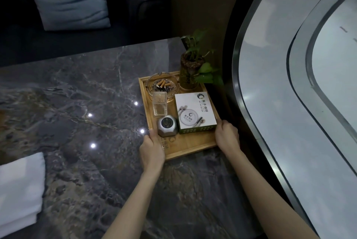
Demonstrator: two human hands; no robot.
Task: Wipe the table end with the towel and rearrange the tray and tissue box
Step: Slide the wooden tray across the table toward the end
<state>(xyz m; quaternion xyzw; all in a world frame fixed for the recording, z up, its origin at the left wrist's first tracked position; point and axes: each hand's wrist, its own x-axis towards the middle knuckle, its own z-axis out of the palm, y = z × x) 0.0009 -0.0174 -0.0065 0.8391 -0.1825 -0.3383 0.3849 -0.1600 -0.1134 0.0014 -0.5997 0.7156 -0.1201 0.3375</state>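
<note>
the wooden tray (193, 145) sits at the far right end of the dark marble surface (77, 93), with the left hand (152, 149) clamped in a closed grip on the tray's near-left edge and the right hand (227, 135) clamped on its near-right edge. inside the tray, the tissue box (195, 112) lies on the right, just beside a small metal bell-shaped device (167, 125) and a clear box (160, 106), with a glass ashtray (162, 86) and a potted plant (191, 70) at the tray's far side. the white towel (20, 186) lies folded well left of the tray, at the near-left of the surface.

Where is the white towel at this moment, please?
The towel lies folded on the marble table at the lower left of the head view, apart from the wooden tray and both hands.
</note>
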